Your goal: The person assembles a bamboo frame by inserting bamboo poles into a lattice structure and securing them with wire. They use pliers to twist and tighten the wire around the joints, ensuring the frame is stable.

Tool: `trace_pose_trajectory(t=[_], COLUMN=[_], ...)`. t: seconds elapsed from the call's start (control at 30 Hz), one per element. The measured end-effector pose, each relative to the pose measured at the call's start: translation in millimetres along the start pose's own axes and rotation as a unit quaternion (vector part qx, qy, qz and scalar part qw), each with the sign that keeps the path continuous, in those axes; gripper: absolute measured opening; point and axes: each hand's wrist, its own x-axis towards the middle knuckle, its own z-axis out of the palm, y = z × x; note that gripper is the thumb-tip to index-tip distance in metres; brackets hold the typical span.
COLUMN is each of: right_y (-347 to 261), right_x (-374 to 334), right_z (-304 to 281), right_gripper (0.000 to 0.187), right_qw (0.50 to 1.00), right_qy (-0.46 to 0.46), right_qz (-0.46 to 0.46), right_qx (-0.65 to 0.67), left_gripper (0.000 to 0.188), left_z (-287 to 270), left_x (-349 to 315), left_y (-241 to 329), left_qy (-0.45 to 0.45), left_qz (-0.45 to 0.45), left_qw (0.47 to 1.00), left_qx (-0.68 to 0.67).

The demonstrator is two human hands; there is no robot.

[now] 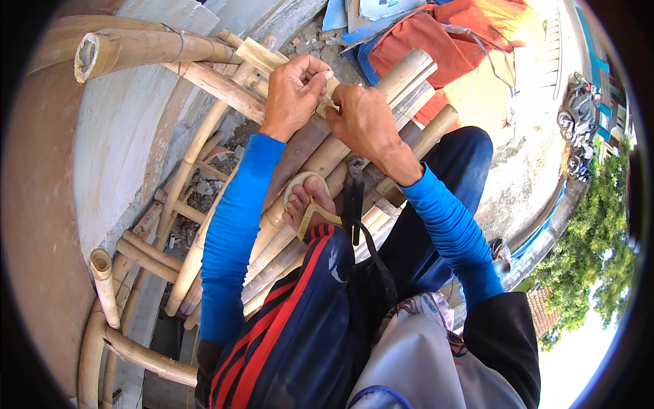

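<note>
My left hand point(294, 95) is closed in a pinch, thumb against the curled fingers, over a pale split-bamboo piece point(262, 56). Just to its right my right hand point(368, 126) is closed too, its fingertips turned toward the left hand. Whatever the fingers pinch is too small or hidden to make out. Below the hands, bamboo poles point(325, 155) lie side by side, and my sandalled foot point(310, 201) rests on them. Near that foot is a pair of pincers point(355, 167) with dark handles, close to a black strap point(378, 266).
A bamboo frame point(184, 180) with crossing poles stands on the left, beside a pale wall point(112, 163). One thick pole's cut end point(87, 58) juts out at upper left. An orange tarp point(436, 51) lies beyond the poles. Motorbikes point(579, 129) stand far right, below the scaffold.
</note>
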Motion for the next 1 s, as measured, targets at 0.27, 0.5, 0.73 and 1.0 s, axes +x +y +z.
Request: trace_pose_trajectory(t=[0.27,0.5,0.73,1.0], right_y=[-19,-9,-4,27], right_x=[-7,9,16,31], right_z=[8,11,13,5], right_gripper=[0.017,0.021,0.017,0.028], right_qw=[0.997,0.99,0.988,0.983], right_qy=[0.027,0.075,0.065,-0.039], right_qz=[0.07,0.101,0.126,0.109], right_qx=[0.032,0.068,0.063,0.145], left_gripper=[0.01,0.009,0.013,0.026], left_z=[-5,-16,-19,-3], left_x=[10,24,19,-52], left_y=[6,17,25,13], left_qy=[-0.058,-0.114,-0.128,0.056], left_qz=[0.093,0.029,0.019,0.2], left_qw=[0.988,0.978,0.98,0.919], left_qx=[0.108,0.169,0.152,0.335])
